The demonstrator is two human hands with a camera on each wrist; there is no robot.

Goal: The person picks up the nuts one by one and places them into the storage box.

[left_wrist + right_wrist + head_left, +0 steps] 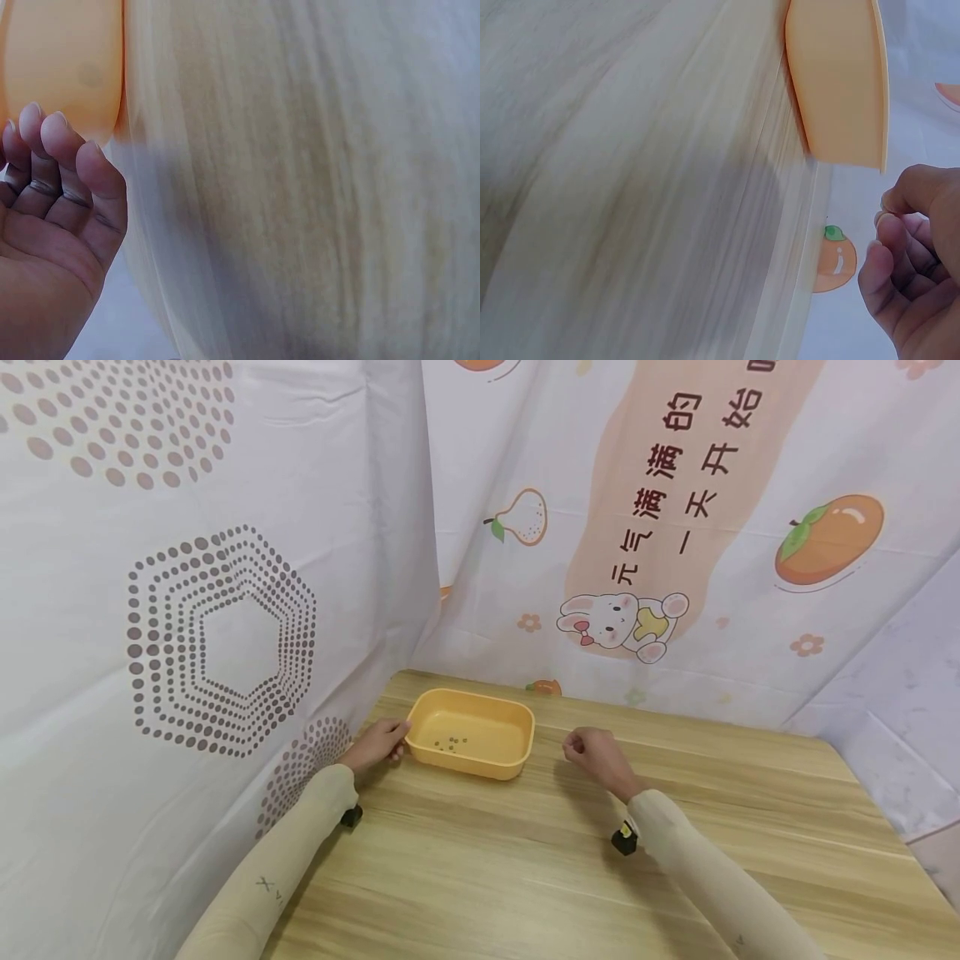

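A yellow-orange plastic tray [517, 770] stands on the wooden table, several tiny dark greenish pieces [452, 741] lying in its left part. My left hand [380, 743] holds the tray's left end at the rim. In the left wrist view, curled fingers [64, 139] are at the tray's outer wall [67, 52]; the thumb is mostly hidden. To the right of the tray and apart from it, my right hand [597, 758] hovers above the table. Its fingers are curled, the thumb and forefinger tips close together in the right wrist view; I see nothing between them.
The wood-grain table [525, 877] stretches in front and to the right. A white dotted curtain [240, 643] hangs close along the left side. Behind the table hangs a printed curtain [480, 585] with fruit, a rabbit and writing.
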